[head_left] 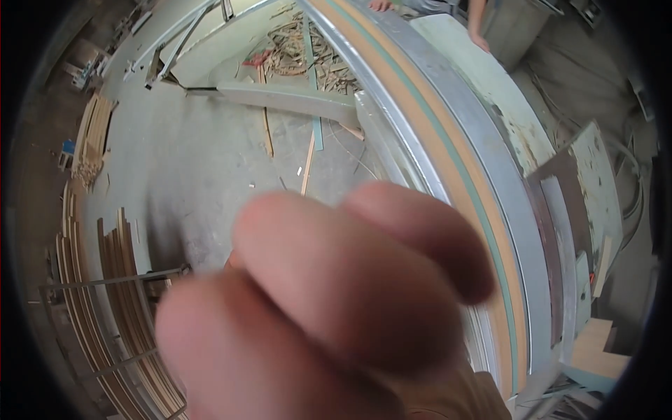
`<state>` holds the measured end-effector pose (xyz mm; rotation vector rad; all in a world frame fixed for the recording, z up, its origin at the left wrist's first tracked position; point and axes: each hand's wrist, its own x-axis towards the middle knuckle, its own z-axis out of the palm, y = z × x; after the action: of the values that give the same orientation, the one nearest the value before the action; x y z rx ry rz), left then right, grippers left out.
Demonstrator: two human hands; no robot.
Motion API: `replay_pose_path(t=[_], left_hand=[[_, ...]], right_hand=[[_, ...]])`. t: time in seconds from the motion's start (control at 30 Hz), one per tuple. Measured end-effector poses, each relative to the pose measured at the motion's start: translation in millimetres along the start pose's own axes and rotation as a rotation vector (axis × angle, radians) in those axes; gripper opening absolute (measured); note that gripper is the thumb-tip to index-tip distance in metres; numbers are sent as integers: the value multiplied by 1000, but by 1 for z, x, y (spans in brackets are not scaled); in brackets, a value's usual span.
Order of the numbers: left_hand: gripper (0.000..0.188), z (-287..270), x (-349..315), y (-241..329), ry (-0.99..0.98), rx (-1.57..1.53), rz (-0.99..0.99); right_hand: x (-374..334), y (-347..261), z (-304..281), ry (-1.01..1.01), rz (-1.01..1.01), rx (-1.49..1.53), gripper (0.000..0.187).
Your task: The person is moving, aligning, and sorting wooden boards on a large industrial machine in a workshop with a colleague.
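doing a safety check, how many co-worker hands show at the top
2: one hand at top centre, by the grey strip; another hand farther right, by the edge of the pale panel. Others may be hidden.

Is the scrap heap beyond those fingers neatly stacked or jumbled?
Jumbled: in the scrap heap, beyond the blurred fingers, thin strips cross at many angles.

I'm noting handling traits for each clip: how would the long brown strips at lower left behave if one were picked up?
One of the strips would probably flex, being long and thin, though the fisheye exaggerates the curve. It seems unlikely to roll, as the sides look flat. Pulling it may drag neighbours, since they lie close together.
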<state>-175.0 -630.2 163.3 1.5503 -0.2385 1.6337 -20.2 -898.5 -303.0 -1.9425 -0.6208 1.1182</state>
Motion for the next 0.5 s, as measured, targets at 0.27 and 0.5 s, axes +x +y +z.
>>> replay_pose_path(t=[0.27,0.5], left_hand=[[19,-164,48,-85,93,-15,-87],[21,-267,84,-155,142,-9,-164]], right_hand=[[130,-150,101,-25,-42,-191,44],[219,-269,154,-148,-76,-214,45]])
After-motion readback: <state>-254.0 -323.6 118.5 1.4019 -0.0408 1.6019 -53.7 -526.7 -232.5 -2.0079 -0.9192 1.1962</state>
